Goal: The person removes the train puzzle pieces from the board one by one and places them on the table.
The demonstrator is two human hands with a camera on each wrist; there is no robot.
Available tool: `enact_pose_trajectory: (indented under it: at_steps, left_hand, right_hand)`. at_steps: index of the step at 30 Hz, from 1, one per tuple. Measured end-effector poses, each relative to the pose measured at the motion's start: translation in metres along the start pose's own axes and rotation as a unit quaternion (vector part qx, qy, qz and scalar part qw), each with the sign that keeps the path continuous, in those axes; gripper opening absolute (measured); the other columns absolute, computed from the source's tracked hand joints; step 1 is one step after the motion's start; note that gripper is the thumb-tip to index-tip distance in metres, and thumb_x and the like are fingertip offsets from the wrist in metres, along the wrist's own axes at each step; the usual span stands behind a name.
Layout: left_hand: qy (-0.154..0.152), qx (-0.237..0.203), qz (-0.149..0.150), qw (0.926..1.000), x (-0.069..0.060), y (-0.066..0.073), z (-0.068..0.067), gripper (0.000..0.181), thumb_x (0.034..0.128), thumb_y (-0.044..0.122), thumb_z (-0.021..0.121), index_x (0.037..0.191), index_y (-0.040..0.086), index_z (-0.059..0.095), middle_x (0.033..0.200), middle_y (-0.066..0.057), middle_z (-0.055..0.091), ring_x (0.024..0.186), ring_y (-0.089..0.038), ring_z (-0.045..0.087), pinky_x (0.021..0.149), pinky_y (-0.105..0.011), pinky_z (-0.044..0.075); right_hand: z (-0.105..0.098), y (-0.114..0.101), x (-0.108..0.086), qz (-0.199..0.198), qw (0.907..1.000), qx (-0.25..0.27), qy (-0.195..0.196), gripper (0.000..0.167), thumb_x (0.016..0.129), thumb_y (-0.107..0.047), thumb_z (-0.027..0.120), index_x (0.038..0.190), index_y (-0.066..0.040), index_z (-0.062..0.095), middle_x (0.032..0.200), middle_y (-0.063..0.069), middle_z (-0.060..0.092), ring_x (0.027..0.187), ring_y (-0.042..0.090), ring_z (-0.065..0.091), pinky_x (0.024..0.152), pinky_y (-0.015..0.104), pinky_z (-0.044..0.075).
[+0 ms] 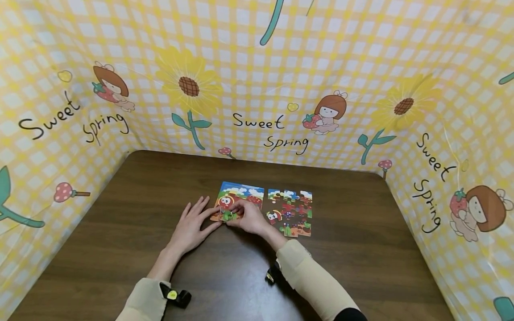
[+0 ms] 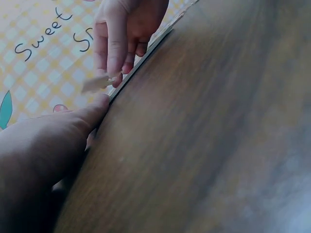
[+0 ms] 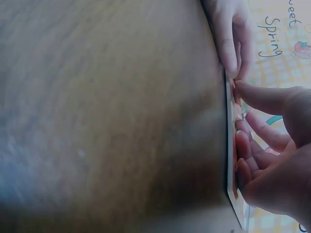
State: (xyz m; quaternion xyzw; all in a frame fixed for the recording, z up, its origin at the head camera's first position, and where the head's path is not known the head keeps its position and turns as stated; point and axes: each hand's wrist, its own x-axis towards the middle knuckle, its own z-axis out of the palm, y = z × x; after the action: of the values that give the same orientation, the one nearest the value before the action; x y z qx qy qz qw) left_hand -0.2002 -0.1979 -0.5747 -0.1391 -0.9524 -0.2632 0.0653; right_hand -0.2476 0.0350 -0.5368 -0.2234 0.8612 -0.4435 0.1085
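Note:
A puzzle board (image 1: 241, 191) with a blue sky and red cartoon figures lies on the brown table. My right hand (image 1: 250, 218) pinches a green puzzle piece (image 1: 229, 216) over the board's lower left part; the piece is tilted up in the left wrist view, its edge (image 2: 97, 84) raised off the board. My left hand (image 1: 192, 226) rests with spread fingers at the board's left edge, the thumb close to the piece. From the right wrist view, the right hand's fingers (image 3: 245, 150) are bent low over the board, hiding part of it.
Loose puzzle pieces (image 1: 291, 207), several of them, lie in a loose group right of the board, close to the right wrist. A yellow checked cloth (image 1: 257, 80) walls in the table's back and sides. Both sleeves carry small black wrist devices (image 1: 176, 296).

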Motion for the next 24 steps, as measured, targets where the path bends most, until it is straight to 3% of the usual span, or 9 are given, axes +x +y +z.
enact_pose_trajectory:
  at_steps: [7,16,24]
  left_hand:
    - [-0.001,-0.001,-0.005,1.0,-0.001,0.001,-0.001,0.055,0.1042,0.044,0.075,0.155,0.025,0.066,0.177,-0.022,0.04,0.169,-0.043,0.029,0.137,-0.069,0.012]
    - [-0.003,-0.002,-0.006,1.0,-0.002,0.001,-0.002,0.055,0.1049,0.045,0.074,0.156,0.027,0.065,0.177,-0.021,0.039,0.169,-0.042,0.029,0.137,-0.069,0.012]
    - [-0.003,0.001,-0.007,1.0,-0.002,0.002,-0.002,0.055,0.1058,0.046,0.072,0.156,0.027,0.064,0.178,-0.02,0.038,0.169,-0.042,0.028,0.137,-0.069,0.013]
  right_hand:
    - [-0.004,0.001,-0.002,0.013,0.9997,0.02,-0.001,0.034,0.093,-0.02,0.091,0.121,-0.006,0.075,0.119,0.012,0.077,0.1,0.02,0.07,0.084,0.025,0.056]
    - [-0.014,0.004,-0.012,-0.046,0.9987,-0.011,0.019,0.039,0.093,-0.019,0.09,0.126,-0.002,0.077,0.107,0.014,0.078,0.089,0.017,0.072,0.078,0.022,0.057]
    - [-0.031,0.011,-0.034,-0.059,0.9981,-0.019,-0.004,0.048,0.095,-0.018,0.089,0.136,0.0,0.073,0.103,0.012,0.078,0.084,0.012,0.068,0.074,0.022,0.056]
